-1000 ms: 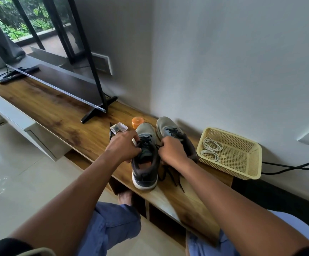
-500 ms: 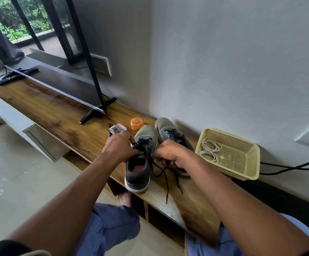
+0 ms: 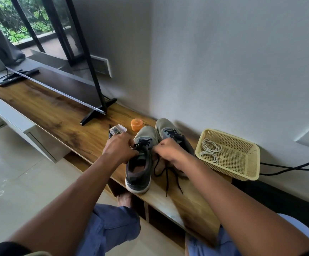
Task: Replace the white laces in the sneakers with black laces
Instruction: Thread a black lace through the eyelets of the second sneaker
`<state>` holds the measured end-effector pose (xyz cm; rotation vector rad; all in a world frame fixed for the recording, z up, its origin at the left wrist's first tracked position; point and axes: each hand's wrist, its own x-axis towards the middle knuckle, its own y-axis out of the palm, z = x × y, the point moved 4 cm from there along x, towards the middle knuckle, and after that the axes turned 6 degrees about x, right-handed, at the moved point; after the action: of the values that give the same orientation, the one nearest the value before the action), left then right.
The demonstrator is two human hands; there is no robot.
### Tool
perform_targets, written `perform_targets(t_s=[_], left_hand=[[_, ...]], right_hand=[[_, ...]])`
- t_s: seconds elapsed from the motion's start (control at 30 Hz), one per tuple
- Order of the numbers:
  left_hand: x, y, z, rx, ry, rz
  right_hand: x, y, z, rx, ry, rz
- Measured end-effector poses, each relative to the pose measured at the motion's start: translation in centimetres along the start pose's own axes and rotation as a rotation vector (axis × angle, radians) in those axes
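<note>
Wooden shelf [image 3: 57, 115] by the white wall [image 3: 224, 61] holds 2 sneakers [image 3: 140, 159].

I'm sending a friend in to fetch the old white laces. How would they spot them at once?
Look along the wooden shelf against the wall, past the two sneakers, to the pale yellow mesh basket at its right end. The white laces lie coiled in its left side, the only white cord there.

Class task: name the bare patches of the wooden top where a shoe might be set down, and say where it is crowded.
Bare wood runs from the TV stand foot towards the near edge. A smaller strip lies nearer than the loose black laces. Crowded: orange cap, clear box, sneakers, both hands, basket.
</note>
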<state>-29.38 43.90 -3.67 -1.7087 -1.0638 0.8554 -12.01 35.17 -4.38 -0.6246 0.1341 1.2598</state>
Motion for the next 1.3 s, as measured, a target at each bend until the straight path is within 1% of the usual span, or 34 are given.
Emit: perform_targets(t_s=[0.07,0.13,0.23,0.43,0.5,0.6,0.63,0.67,0.7,0.77,0.83,0.9,1.0,1.07,1.17,1.23,1.3], left_hand=[[0.0,0.0,-0.1,0.004,0.000,0.000],[-0.1,0.0,-0.1,-0.008,-0.005,0.004],[-0.1,0.0,-0.1,-0.039,-0.013,0.017],[-0.2,0.3,0.2,-0.021,-0.020,0.007],[0.1,0.4,0.3,-0.007,-0.013,0.006],[0.2,0.4,0.3,0.021,-0.010,-0.002],[0.2,0.4,0.3,0.020,-0.015,-0.003],[0.2,0.3,0.3,0.020,-0.018,-0.005],[0.1,0.3,0.3,0.017,-0.023,-0.005],[0.1,0.3,0.3,0.014,-0.027,0.003],[0.1,0.2,0.2,0.019,-0.027,0.012],[0.1,0.2,0.1,0.025,-0.022,0.015],[0.0,0.1,-0.2,0.026,-0.010,0.015],[-0.1,-0.1,-0.3,0.026,-0.007,0.015],[-0.4,-0.3,-0.4,-0.011,-0.021,0.016],[-0.5,-0.6,-0.3,-0.037,-0.038,0.000],[-0.6,-1.0,-0.2,-0.056,-0.055,-0.013]], right_hand=[[-0.5,-0.6,0.5,0.139,0.064,0.026],[-0.6,-0.6,0.5,0.199,0.134,0.047],[-0.6,0.3,-0.2,0.151,0.201,0.112],[-0.4,1.0,-0.8,0.094,0.178,0.169],[-0.5,0.5,-0.1,-0.064,0.093,0.117],[-0.6,-0.9,2.2,-0.356,-0.100,-0.043],[-0.7,-1.5,3.0,-0.392,-0.137,-0.098],[-0.7,-2.3,3.6,-0.378,-0.169,-0.143],[-0.8,-3.2,4.2,-0.294,-0.199,-0.172],[-1.3,-4.8,5.2,0.015,-0.261,-0.141],[-2.0,-5.8,6.0,0.287,-0.330,-0.043],[-2.7,-6.2,6.9,0.514,-0.400,0.093],[-3.3,-6.5,8.2,0.767,-0.499,0.237],[-3.8,-6.6,9.2,0.860,-0.526,0.268],[-4.7,-7.1,10.7,0.898,-0.568,0.262],[-5.4,-7.6,11.5,0.883,-0.604,0.225],[-5.8,-8.2,11.9,0.834,-0.623,0.149]])
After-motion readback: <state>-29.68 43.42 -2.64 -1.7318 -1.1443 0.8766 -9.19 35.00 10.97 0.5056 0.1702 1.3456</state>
